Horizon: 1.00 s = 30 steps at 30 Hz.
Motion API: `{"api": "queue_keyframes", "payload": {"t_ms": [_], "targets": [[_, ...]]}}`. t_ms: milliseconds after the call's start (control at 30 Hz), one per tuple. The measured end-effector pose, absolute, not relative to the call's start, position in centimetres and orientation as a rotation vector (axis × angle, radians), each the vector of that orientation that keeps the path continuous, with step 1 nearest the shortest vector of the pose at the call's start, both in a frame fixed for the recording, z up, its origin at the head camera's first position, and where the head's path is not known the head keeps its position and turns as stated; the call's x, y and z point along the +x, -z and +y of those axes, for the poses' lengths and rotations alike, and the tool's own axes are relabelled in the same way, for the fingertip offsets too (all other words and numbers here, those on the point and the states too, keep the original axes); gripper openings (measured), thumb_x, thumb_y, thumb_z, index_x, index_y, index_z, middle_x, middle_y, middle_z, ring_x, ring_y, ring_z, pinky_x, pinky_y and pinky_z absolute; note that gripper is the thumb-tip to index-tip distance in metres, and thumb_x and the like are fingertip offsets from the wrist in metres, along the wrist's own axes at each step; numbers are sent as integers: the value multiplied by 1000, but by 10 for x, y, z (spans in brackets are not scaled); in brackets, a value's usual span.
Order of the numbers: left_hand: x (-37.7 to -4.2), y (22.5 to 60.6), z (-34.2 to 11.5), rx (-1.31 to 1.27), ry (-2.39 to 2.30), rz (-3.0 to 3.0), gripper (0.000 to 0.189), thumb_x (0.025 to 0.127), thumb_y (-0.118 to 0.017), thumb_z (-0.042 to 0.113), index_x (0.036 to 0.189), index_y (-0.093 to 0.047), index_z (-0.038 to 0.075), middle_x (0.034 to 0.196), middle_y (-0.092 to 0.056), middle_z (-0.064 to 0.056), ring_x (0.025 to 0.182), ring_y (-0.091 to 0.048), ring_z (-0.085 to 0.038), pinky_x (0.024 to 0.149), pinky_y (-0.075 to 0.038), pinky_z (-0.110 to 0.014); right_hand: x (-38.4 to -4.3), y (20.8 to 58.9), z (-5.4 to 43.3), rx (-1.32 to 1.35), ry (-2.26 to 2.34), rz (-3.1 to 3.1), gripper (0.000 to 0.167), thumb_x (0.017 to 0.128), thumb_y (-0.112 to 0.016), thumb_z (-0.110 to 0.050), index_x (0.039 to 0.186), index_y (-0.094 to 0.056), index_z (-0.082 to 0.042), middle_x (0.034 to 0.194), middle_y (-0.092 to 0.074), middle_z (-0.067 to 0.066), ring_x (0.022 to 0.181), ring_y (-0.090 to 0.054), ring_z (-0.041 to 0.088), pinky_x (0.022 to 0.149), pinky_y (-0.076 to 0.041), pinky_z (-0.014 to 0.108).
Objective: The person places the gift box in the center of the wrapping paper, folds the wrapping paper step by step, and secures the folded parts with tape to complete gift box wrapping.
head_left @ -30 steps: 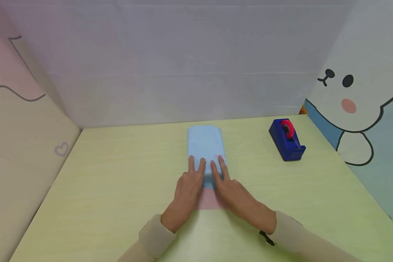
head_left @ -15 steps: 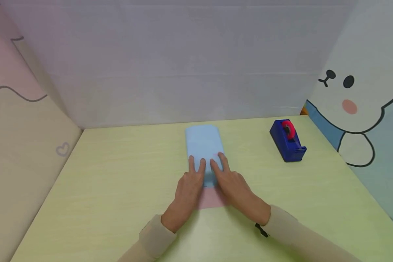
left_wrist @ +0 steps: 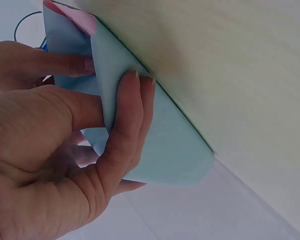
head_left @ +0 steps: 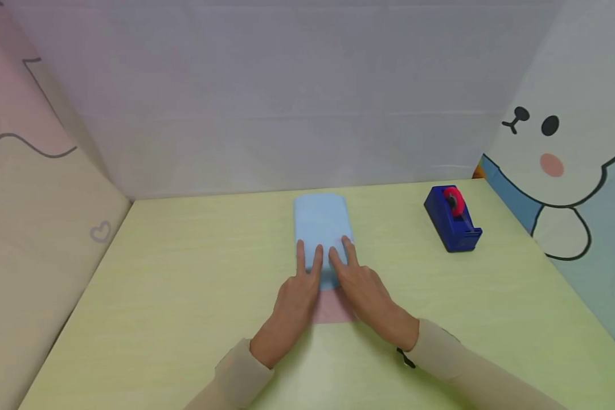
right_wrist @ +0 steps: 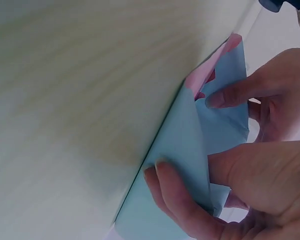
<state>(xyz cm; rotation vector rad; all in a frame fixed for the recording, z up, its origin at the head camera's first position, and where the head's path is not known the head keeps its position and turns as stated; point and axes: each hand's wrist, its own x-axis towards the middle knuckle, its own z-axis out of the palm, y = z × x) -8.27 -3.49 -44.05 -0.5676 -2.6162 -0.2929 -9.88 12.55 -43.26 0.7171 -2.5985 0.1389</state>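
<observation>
A folded sheet of paper [head_left: 322, 219], light blue with a pink part showing at its near end, lies at the middle of the table. My left hand [head_left: 293, 302] holds its left side, index and middle fingers spread over the blue top. On the right side, my right hand [head_left: 366, 296] holds it in a mirrored way. In the left wrist view, the left thumb sits inside a raised blue fold [left_wrist: 175, 145] while other fingers press its outside. The right wrist view has the right thumb likewise tucked in the fold [right_wrist: 172, 130], with fingers curled against the outer face.
A dark blue tape dispenser [head_left: 452, 222] with a red-cored roll stands at the back right of the pale yellow table [head_left: 195, 273]. A plain pale wall [head_left: 287, 102] rises behind. Printed side panels, one with a cartoon animal [head_left: 548, 154], flank both sides.
Both hands stay on the folded paper with nearly the same grip. The right wrist and sleeve have shifted slightly left and away from me. The head view has drifted a little.
</observation>
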Motion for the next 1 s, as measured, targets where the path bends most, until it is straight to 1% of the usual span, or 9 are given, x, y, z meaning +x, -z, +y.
{"api": "queue_keyframes", "payload": {"t_ms": [233,333,400,500,567,667,733,900,1000], "targets": [[-79,437,-43,-668,424,-2658,81,75,-71,-24,148,-43,-3,149,-34,-41,40,-44,-17,42,-47,-27,-99,433,125,717,-101,-2602,52,82,-74,13,129,-53,1,138,-49,34,36,-42,18,37,-43,25],[-79,435,-44,-695,434,-2672,81,76,-70,-24,149,-42,-3,149,-33,-42,43,-47,-19,44,-49,-28,-100,432,125,716,-137,-2613,53,82,-74,13,129,-53,1,139,-48,35,36,-42,18,37,-43,26],[-79,434,-45,-680,406,-2702,80,78,-72,-21,150,-42,-2,151,-33,-40,47,-52,-22,44,-49,-29,-99,433,126,726,-166,-2618,52,83,-72,14,130,-53,1,140,-48,35,37,-42,18,37,-43,26],[-79,433,-50,-650,311,-2698,75,79,-75,-15,147,-46,-1,150,-39,-34,56,-58,-26,43,-49,-32,-99,433,127,743,-211,-2624,53,84,-71,15,131,-53,1,141,-47,35,38,-42,19,39,-45,28],[-80,432,-53,-664,274,-2659,73,78,-77,-13,145,-49,-2,147,-45,-31,66,-62,-29,44,-50,-33,-99,433,129,748,-231,-2626,53,85,-71,14,133,-54,1,141,-48,34,39,-44,19,40,-47,28],[-81,431,-57,-708,266,-2580,69,76,-79,-15,139,-53,-5,140,-51,-28,76,-65,-32,47,-53,-34,-101,431,133,762,-259,-2636,53,86,-72,12,135,-55,0,142,-48,34,40,-45,19,41,-46,27],[-83,431,-58,-730,297,-2572,71,74,-80,-17,139,-53,-6,140,-51,-28,80,-66,-33,50,-54,-35,-102,430,135,770,-286,-2648,53,87,-74,9,135,-55,0,142,-48,33,41,-45,18,41,-44,26],[-86,433,-58,-729,289,-2555,68,75,-81,-16,137,-55,-5,137,-52,-28,77,-67,-33,49,-54,-34,-105,428,141,799,-353,-2676,54,87,-78,3,135,-55,-3,142,-47,32,42,-41,15,41,-39,24],[-91,435,-59,-707,206,-2501,59,80,-82,-5,134,-60,0,131,-57,-25,74,-65,-31,46,-52,-33,-106,429,142,818,-357,-2664,53,88,-78,2,135,-55,-2,142,-47,33,42,-43,15,42,-40,24]]}}
